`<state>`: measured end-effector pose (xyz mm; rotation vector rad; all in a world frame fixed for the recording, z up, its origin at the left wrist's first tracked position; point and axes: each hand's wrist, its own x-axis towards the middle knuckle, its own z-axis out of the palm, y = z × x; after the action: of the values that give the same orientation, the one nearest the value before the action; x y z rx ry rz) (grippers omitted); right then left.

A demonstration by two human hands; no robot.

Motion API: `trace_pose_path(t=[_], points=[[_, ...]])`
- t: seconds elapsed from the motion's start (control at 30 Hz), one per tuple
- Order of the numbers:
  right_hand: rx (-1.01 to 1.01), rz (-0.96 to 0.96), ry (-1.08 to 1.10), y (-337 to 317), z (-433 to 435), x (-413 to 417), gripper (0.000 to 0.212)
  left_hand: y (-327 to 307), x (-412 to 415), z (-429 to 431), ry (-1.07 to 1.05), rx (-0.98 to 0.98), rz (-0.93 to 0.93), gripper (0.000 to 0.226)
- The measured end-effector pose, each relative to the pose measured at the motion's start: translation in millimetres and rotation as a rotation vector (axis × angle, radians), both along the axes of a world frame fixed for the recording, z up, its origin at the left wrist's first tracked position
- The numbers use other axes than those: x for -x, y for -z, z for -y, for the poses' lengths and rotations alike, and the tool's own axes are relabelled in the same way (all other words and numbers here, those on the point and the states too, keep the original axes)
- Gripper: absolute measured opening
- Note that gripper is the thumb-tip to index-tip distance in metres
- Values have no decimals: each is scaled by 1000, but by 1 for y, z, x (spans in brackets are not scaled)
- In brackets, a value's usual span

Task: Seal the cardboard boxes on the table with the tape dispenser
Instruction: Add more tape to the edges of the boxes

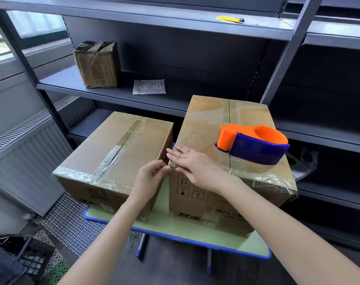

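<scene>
We have two cardboard boxes standing side by side on the small green table (175, 229), the left box (113, 153) lower and the right box (206, 130) taller, just apart from each other. The tape dispenser (255, 144) rests on top of the right box toward its right side, parked there, we judge, so both hands are free for smoothing. Our right hand (192, 164) lies flat with its fingers straight and close together, pressing on the near-left corner of the right box's top, likely to bed the clear tape (263, 179) that runs along that near edge. Our left hand (152, 177) meets the same corner from the left, thumb and fingertips curled into a pinch at the edge, apparently folding the tape's end down over the side; the film there is too clear to see for certain. Both boxes already show tape along their centre seams and near edges. Behind, the grey shelf unit (134, 95) holds a small wrapped box (96, 64) and a paper sheet (150, 87).
</scene>
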<state>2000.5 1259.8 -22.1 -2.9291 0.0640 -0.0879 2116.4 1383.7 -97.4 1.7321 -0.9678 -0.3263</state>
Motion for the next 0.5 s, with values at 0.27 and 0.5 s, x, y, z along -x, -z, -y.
trace_pose_path(t=[0.27,0.5], points=[[-54,-97,-6,-19,12,24,55,-3,8,-16,-11,-13,338,3],[-8,-71,134,-21,39,87,48,-40,43,16,17,137,845,29]])
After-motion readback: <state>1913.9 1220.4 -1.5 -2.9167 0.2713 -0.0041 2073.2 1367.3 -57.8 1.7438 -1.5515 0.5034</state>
